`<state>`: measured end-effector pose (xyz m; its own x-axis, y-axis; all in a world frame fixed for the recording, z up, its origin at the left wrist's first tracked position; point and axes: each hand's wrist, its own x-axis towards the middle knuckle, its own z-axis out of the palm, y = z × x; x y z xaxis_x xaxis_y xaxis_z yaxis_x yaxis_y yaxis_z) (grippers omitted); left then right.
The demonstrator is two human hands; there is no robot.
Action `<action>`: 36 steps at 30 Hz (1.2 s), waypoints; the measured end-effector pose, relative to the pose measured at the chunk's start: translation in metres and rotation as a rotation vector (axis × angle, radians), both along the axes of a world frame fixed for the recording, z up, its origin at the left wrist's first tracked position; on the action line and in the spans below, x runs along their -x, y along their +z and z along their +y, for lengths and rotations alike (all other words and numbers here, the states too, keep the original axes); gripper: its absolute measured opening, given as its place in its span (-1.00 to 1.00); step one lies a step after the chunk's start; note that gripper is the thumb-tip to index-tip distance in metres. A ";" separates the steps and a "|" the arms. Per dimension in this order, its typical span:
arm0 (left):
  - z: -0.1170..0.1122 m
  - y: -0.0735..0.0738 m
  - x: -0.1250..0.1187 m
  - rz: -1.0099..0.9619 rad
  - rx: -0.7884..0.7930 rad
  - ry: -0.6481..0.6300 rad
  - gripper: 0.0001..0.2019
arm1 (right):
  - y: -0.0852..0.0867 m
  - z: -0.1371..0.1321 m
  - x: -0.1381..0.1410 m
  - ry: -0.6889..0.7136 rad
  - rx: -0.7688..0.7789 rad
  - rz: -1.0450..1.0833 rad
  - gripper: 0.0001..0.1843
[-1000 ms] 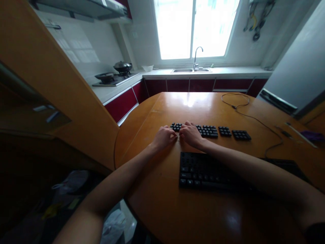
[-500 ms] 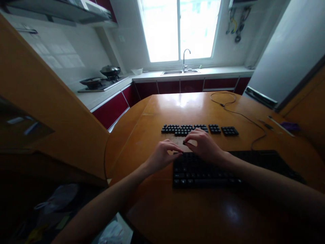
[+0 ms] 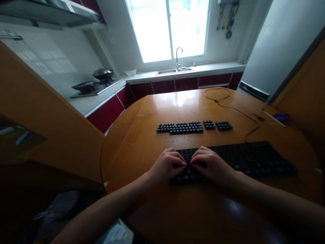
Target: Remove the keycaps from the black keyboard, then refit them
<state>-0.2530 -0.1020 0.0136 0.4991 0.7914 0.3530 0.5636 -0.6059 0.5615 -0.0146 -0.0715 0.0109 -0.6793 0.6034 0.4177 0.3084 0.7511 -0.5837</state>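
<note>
A black keyboard [image 3: 254,157] lies on the round wooden table [image 3: 157,101] in front of me. Both hands sit over its left end with fingers curled and fingertips meeting. My left hand [image 3: 166,166] presses down on the keys beside my right hand [image 3: 213,166], which pinches a small dark keycap against the board; the cap itself is mostly hidden. Farther back, loose black keycaps [image 3: 182,127] lie in a neat row, with two smaller groups [image 3: 209,124] [image 3: 223,125] to their right.
A thin cable [image 3: 228,107] curls from the keyboard across the far right of the table. A purple object [image 3: 281,117] lies at the right edge. A wooden panel [image 3: 50,128] stands to the left. Behind are a stove with a wok [image 3: 103,74], a sink [image 3: 175,70] and a fridge [image 3: 279,44].
Both hands drew back from the row of loose keycaps to the keyboard's left end, the right hand carrying one keycap. The view tilted down and toward me.
</note>
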 end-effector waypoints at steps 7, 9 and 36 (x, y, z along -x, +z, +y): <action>-0.002 -0.001 0.000 0.124 -0.102 -0.006 -0.85 | -0.002 -0.002 0.006 0.027 -0.107 -0.044 -0.85; -0.003 0.000 0.001 0.160 -0.112 -0.029 -0.84 | -0.004 -0.002 0.007 0.023 -0.151 -0.075 -0.83; 0.098 0.012 0.036 0.029 -0.296 0.425 -0.84 | 0.031 0.055 0.033 -0.180 -0.212 -0.131 -0.82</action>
<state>-0.2887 -0.0042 0.0258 0.1681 0.7944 0.5836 0.8073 -0.4507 0.3810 -0.0478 -0.0162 0.0419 -0.6258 0.6277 0.4630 0.5096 0.7785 -0.3664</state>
